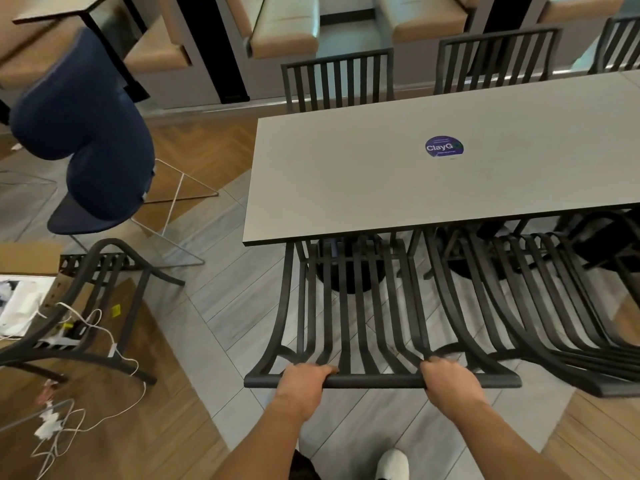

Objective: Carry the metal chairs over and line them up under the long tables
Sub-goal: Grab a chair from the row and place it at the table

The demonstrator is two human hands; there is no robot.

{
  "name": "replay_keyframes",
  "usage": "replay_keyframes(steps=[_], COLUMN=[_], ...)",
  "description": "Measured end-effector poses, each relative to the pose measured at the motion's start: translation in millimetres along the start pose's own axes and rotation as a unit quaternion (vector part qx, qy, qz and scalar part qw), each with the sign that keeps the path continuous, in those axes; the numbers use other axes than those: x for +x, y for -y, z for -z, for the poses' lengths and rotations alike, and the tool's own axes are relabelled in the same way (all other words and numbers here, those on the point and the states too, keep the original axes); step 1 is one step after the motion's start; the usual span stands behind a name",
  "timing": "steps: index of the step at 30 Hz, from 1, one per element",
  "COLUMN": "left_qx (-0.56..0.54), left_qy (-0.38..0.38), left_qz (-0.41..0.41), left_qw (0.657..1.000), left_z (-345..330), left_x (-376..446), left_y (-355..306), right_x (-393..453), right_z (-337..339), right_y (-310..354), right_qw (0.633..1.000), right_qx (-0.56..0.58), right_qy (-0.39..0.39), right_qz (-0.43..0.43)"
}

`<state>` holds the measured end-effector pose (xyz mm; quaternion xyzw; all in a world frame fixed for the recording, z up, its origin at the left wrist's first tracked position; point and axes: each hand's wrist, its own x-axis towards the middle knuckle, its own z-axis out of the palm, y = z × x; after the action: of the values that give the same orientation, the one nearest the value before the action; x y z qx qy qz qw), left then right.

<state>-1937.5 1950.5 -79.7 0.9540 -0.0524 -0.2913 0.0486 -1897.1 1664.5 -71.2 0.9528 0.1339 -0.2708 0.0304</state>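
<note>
Both hands, left hand (306, 379) and right hand (446, 377), curled round top rail of black chair (360, 306), centre frame, seat partly under table (398, 174). Risk: pushing crooked, scraping neighbouring chair (519, 306) at right.

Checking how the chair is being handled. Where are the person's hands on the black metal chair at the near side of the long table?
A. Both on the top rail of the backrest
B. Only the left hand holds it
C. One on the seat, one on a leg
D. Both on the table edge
A: the left hand and right hand both curl round the top rail of the black metal chair, whose seat end sits under the long table.
</note>
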Motion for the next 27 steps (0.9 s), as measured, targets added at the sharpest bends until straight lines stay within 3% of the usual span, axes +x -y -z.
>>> replay_keyframes(steps=[27], left_qx=[-0.011], left_qy=[0.004], left_qz=[0.02], left_qw=[1.0], left_z=[44.3], left_x=[58.8], left_y=[-14.0], right_x=[70.5], right_z=[35.1], right_y=[-36.5], right_qw=[1.0], right_qx=[-0.023], right_qy=[-0.012], right_qz=[0.013])
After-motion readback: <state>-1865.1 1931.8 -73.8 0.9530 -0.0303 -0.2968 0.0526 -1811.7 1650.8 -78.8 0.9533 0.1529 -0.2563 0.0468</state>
